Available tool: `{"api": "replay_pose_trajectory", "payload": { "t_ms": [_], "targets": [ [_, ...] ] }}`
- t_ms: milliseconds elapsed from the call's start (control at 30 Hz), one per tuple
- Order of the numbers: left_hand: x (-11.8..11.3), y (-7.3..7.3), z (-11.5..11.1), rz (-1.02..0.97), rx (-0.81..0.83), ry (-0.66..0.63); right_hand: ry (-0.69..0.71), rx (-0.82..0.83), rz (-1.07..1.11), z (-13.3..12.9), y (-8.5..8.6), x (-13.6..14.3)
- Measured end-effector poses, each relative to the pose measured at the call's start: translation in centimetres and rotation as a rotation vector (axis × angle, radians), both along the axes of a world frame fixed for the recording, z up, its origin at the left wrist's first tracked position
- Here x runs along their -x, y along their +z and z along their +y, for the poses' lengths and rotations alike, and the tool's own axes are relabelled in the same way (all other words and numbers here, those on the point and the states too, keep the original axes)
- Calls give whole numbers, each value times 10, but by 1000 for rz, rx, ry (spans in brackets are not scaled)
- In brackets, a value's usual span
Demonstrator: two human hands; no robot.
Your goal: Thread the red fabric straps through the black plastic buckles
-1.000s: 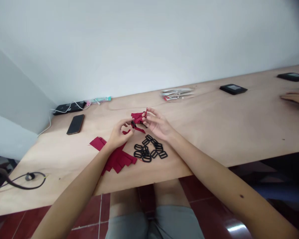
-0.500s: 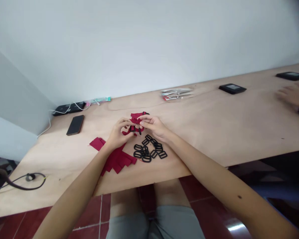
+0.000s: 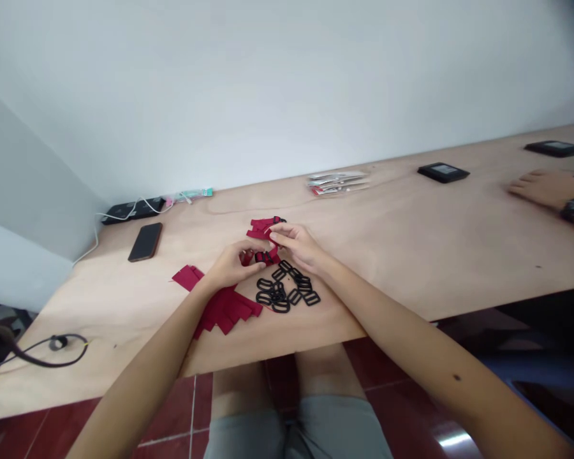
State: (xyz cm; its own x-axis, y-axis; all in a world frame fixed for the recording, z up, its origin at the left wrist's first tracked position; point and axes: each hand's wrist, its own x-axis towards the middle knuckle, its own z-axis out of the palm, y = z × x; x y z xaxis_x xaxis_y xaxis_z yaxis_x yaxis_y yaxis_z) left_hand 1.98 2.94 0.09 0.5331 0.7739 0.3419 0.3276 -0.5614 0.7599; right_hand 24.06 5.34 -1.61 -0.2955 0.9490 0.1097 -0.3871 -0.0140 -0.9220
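My right hand pinches a red webbing strap between thumb and fingertips. The strap runs down to a black slide buckle. That buckle sits between the thumb and curled fingers of my left hand, whose grip looks loose. Just beyond my fingertips lie red strap pieces with a black buckle on them. Nearer me, a heap of black slide buckles and rings rests on the table. A fan of cut red straps lies beside it, partly under my left forearm.
On the wooden table lie a phone, a black box with a white cable, and thin packets. Two black devices stand to the right. Another person's hand rests at the right edge. A cable loops at left.
The strap and buckle between my hands have shifted slightly right and down. My left fingers have spread wider. The other person's hand has moved left, further into view.
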Motion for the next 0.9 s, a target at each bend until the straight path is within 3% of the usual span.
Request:
{"api": "replay_pose_trajectory", "payload": {
  "t_ms": [233, 467, 900],
  "targets": [
    [3, -6, 6, -94, 89, 167, 60, -78, -161, 1, -5, -3],
    [1, -11, 7, -325, 237, 185, 109, -108, -186, 0, -7, -2],
    [-5, -14, 5, -409, 334, 101, 146, -150, -158, 0, -10, -1]
  ]
}}
